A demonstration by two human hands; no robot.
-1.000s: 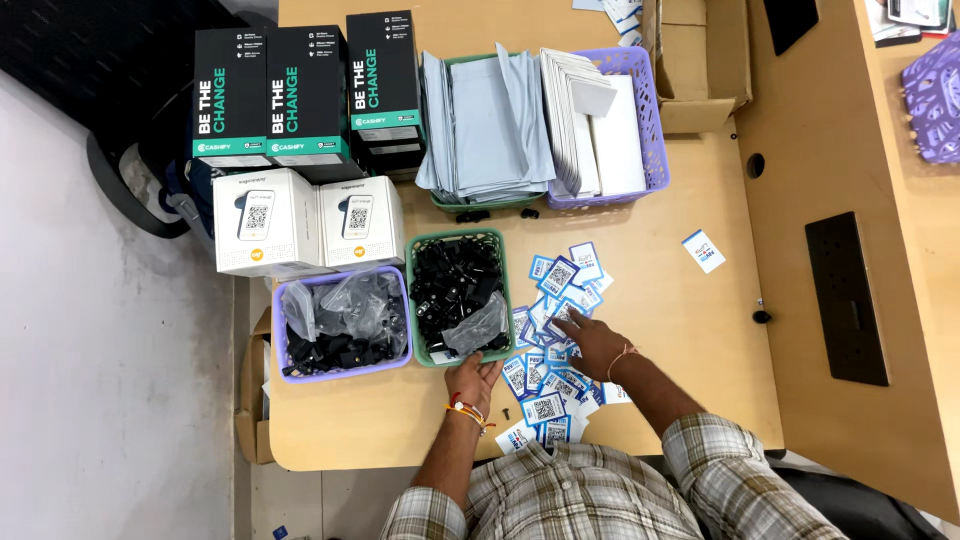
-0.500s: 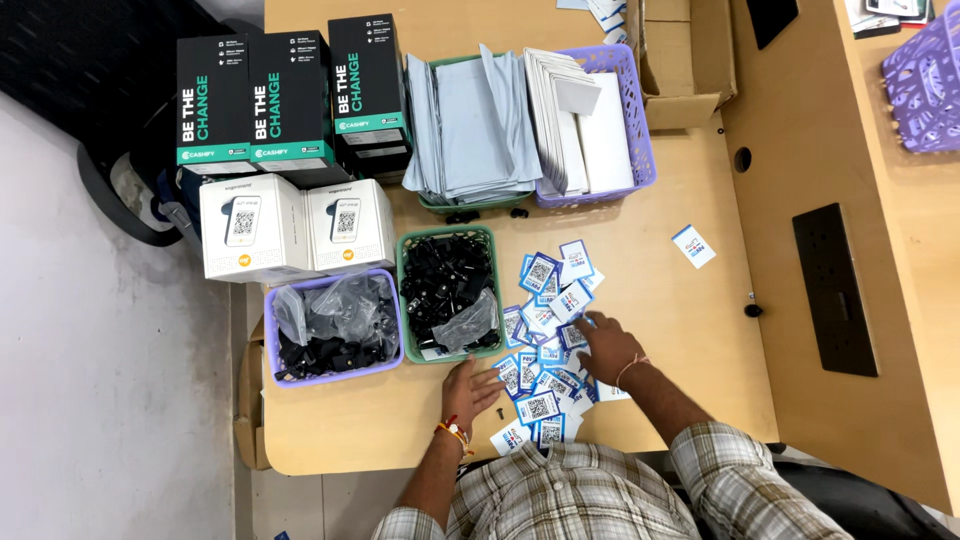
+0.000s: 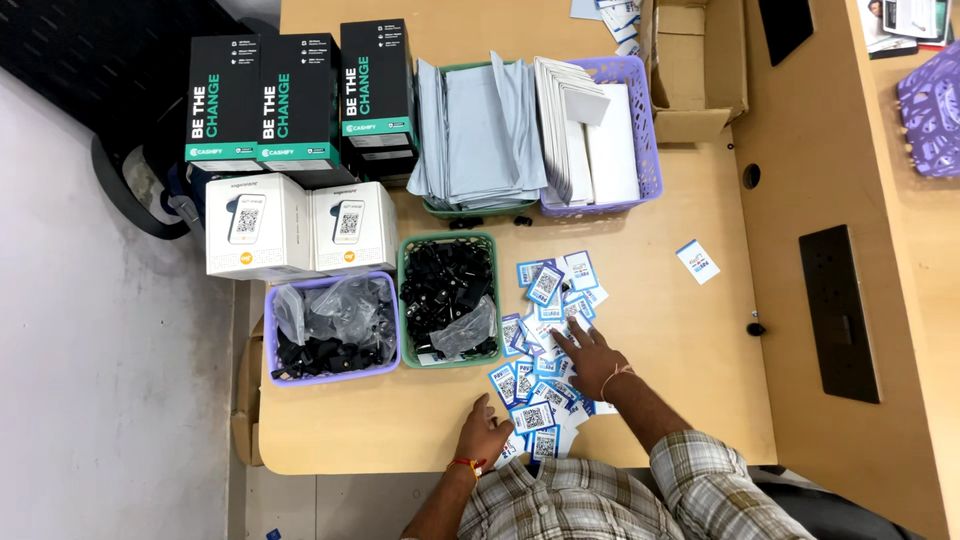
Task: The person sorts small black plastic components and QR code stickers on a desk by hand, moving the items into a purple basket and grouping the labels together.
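A heap of small blue-and-white square cards (image 3: 545,335) with printed code patterns lies spread on the wooden table (image 3: 660,330). My right hand (image 3: 590,357) rests flat on the heap, fingers spread and pointing up-left. My left hand (image 3: 484,432) lies open near the table's front edge, just left of the lowest cards, holding nothing. A green basket (image 3: 448,300) of black plastic parts stands left of the heap.
A purple basket (image 3: 333,328) holds black parts and clear bags. White boxes (image 3: 300,227) and black boxes (image 3: 300,95) stand at the left. Grey pouches (image 3: 480,125) and white envelopes (image 3: 595,130) fill two baskets at the back. One stray card (image 3: 697,261) lies right. A cardboard box (image 3: 695,65) sits behind.
My left hand has drawn back from the green basket's front toward the table edge. My right hand stayed on the cards, shifting slightly.
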